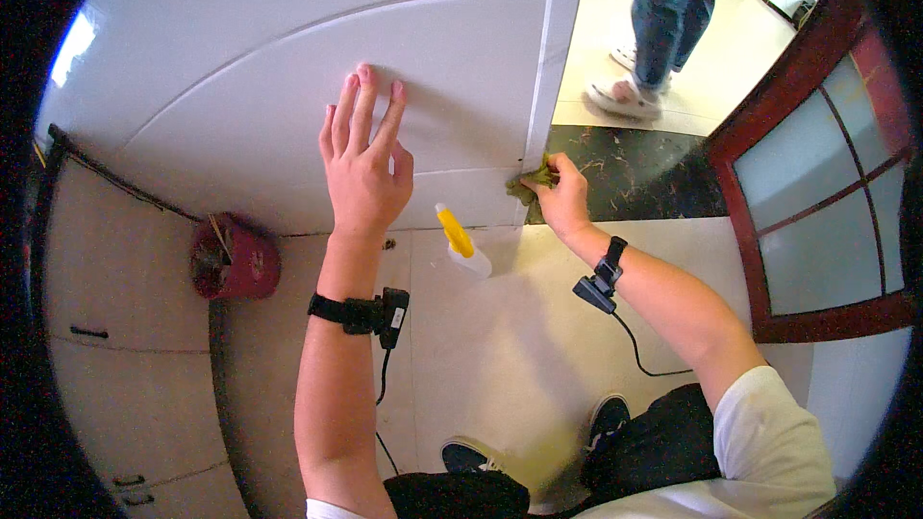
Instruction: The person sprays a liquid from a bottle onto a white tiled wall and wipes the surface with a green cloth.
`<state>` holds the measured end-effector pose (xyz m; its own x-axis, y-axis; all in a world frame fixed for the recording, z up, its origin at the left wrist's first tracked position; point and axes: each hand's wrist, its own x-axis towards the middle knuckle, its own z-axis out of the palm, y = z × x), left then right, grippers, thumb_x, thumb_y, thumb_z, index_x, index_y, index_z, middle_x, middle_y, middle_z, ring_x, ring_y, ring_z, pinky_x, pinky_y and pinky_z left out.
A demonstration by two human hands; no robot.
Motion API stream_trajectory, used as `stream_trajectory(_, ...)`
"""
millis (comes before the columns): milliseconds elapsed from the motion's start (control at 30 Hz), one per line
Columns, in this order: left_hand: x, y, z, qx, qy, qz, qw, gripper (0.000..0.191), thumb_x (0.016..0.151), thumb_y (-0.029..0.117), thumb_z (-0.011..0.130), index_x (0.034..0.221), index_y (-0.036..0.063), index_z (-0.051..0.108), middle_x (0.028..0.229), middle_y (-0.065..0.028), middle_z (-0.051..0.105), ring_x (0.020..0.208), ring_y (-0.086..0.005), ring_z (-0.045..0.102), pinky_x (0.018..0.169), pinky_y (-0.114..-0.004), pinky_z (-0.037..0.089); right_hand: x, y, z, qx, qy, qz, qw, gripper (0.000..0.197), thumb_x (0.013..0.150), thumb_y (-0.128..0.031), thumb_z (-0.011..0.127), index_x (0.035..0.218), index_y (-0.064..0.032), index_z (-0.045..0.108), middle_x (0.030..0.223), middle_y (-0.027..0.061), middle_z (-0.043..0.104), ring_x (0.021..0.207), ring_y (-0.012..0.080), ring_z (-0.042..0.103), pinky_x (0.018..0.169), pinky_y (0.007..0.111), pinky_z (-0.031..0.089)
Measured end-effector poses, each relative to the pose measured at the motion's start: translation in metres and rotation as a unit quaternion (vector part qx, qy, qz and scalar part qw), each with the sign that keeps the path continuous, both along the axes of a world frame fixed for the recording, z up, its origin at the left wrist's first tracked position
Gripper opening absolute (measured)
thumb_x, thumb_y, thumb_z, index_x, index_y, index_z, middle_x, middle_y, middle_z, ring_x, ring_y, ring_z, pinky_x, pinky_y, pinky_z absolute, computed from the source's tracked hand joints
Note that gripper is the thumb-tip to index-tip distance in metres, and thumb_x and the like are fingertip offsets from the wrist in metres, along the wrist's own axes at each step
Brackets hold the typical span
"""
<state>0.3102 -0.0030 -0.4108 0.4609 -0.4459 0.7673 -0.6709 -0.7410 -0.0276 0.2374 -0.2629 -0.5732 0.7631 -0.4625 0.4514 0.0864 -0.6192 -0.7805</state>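
My left hand [366, 158] holds nothing, its fingers spread in front of a smooth white panel [461, 72] with a curved groove. Whether the fingertips press on the panel I cannot tell. In my right hand [566, 194] is a crumpled olive-green cloth [524, 189], pinched between thumb and fingers. The cloth lies against the lower part of the panel's right-hand edge strip [546, 86], close above the floor. Between my forearms a spray bottle [470, 259] with a yellow trigger head stands on the pale tiled floor [461, 346].
A dark red bin [245, 259] stands at the left beside pale cabinets [130, 259] with black handles. A dark marbled threshold [634, 173] crosses the doorway. Beyond it is another person's jeans-clad leg [660, 21]. At right is a red-brown framed glass door [800, 194].
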Motion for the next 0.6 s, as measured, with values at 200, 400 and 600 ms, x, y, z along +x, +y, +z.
stream_trajectory(200,-0.001,0.006,-0.004,-0.005,0.017,-0.007,1.000,0.079,0.075,-0.002,0.061,0.149,0.0230,0.053,0.166,-0.0127,0.030,0.153,-0.0336,0.029,0.120,-0.052,0.028,0.022,0.018,0.109,0.082,-0.204,-0.001,0.976,0.044,0.071,-0.009,0.089,0.095,-0.0014,0.053,0.082,0.0142,0.060,0.074,0.0291,0.061,0.069,0.038,0.051)
stream_trajectory(400,0.001,0.004,-0.006,-0.015,0.020,-0.012,1.000,0.081,0.075,-0.002,0.061,0.152,0.0215,0.049,0.166,-0.0129,0.028,0.154,-0.0347,0.026,0.122,-0.053,0.025,0.011,0.007,0.039,-0.064,-0.121,0.010,0.990,0.041,0.075,-0.006,0.087,0.096,-0.0012,0.052,0.083,0.0132,0.057,0.076,0.0242,0.059,0.069,0.035,0.051)
stream_trajectory(600,0.006,0.003,0.000,-0.016,0.032,-0.037,0.999,0.078,0.075,-0.003,0.059,0.150,0.0184,0.049,0.165,-0.0127,0.031,0.152,-0.0339,0.028,0.122,-0.052,0.026,0.008,0.012,0.029,-0.013,-0.061,0.013,0.998,0.038,0.078,-0.007,0.084,0.101,-0.0004,0.055,0.089,0.0174,0.061,0.082,0.0335,0.063,0.073,0.041,0.051)
